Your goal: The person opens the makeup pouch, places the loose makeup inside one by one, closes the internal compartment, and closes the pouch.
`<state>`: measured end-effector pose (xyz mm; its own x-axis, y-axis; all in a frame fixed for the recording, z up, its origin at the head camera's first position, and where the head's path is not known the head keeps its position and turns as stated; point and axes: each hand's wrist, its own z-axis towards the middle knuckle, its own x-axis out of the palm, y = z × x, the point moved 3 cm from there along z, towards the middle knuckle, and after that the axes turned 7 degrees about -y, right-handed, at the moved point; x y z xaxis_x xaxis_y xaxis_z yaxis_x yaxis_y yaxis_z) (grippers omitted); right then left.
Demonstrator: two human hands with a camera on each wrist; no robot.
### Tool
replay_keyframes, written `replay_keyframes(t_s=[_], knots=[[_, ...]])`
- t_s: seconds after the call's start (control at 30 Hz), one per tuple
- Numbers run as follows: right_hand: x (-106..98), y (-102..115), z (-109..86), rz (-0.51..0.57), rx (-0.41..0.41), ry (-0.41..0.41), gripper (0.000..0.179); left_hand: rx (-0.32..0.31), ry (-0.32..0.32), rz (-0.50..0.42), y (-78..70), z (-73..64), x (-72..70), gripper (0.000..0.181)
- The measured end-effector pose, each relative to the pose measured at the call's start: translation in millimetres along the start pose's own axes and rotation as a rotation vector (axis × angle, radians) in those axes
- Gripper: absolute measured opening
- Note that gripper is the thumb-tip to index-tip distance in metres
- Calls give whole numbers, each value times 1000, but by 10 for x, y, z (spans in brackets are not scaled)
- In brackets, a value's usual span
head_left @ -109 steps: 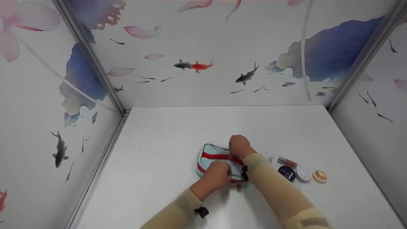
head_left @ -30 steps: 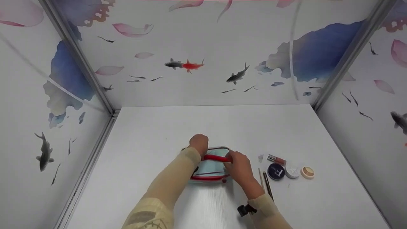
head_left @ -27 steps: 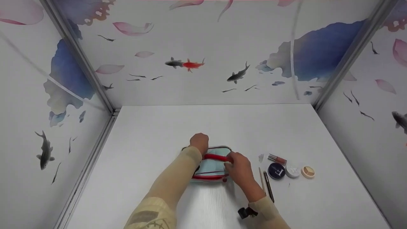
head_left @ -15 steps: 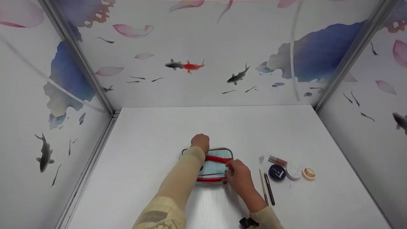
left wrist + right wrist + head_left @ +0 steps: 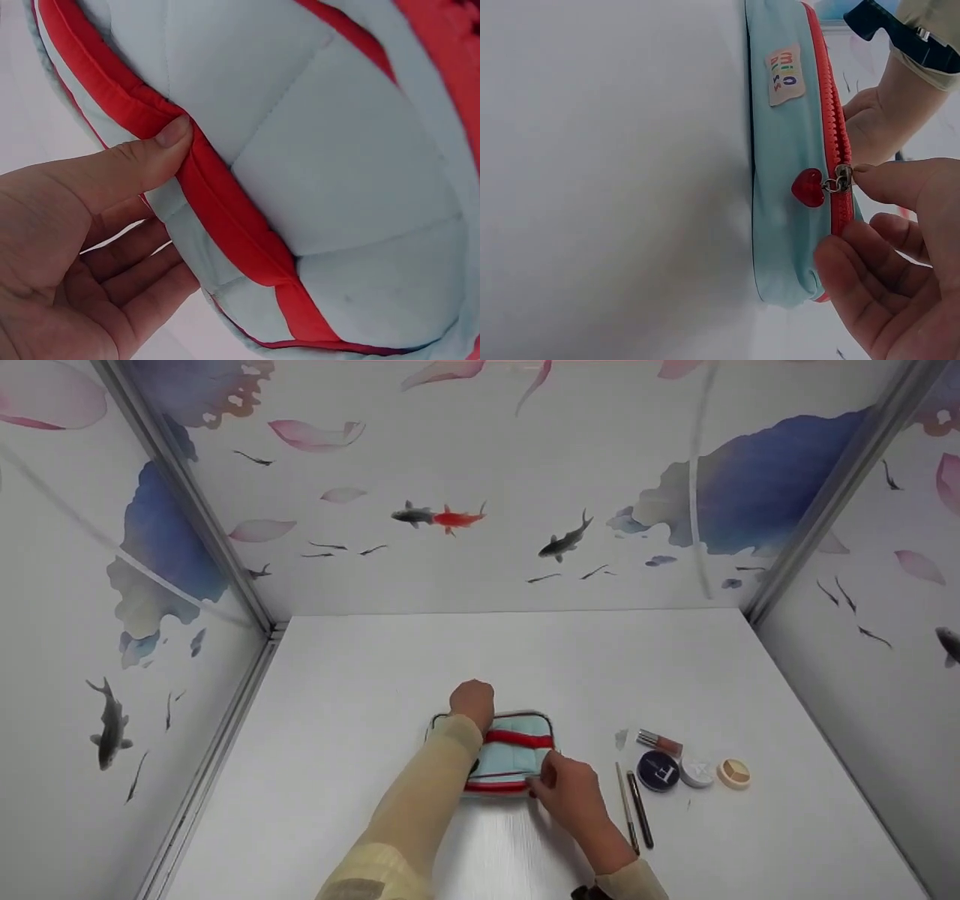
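A light-blue cosmetic bag [image 5: 510, 757] with red trim lies on the white table. My left hand [image 5: 472, 705] grips its far side: in the left wrist view the thumb presses the red strap [image 5: 232, 217] while the other fingers go behind the bag's edge. At the near right corner is my right hand [image 5: 574, 799]. The right wrist view has its thumb tip against the metal zipper slider [image 5: 843, 178], with curled fingertips touching the zipper edge just below. A red heart charm [image 5: 808, 187] hangs from the slider. The teeth look parted above the slider.
Right of the bag lie two slim brushes [image 5: 640, 810], a lip gloss tube [image 5: 660, 742], a dark-blue round compact [image 5: 658, 771], a white round case [image 5: 697, 772] and a three-colour pan [image 5: 734, 773]. A small clear piece [image 5: 621, 739] lies nearby. Printed panels enclose the table.
My right hand has let go of the red strap's right end and come down to the zipper at the near corner. My left hand stays at the bag's far side.
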<state>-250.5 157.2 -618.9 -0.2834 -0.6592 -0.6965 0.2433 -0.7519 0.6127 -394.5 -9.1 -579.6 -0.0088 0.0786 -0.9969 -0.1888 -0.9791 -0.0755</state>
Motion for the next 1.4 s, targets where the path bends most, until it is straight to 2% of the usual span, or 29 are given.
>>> replay_keyframes(t_s=[0.13, 0.3, 0.5, 0.63, 0.77, 0.9, 1.13, 1.4], knots=[[12, 22, -4, -14, 20, 21, 34, 6, -21, -27, 7, -7, 18, 18], [56, 44, -25, 1, 36, 39, 31, 18, -26, -39, -2, -58, -43, 17], [88, 75, -21, 13, 33, 42, 33, -3, -51, -78, -4, -99, -110, 18], [93, 89, -31, 15, 16, 47, 35, -13, -38, -84, 1, -96, -106, 18], [92, 83, -47, -8, -10, 29, 35, -19, -16, -70, 17, -53, -68, 17], [96, 65, -53, -29, 3, 26, 32, -13, -9, -60, 31, -11, -13, 14], [107, 75, -54, -44, 20, -19, 32, 4, -34, -81, 54, 1, 44, 8], [135, 96, -85, -32, 24, -45, 35, 6, -31, -74, 101, 31, 125, 8]])
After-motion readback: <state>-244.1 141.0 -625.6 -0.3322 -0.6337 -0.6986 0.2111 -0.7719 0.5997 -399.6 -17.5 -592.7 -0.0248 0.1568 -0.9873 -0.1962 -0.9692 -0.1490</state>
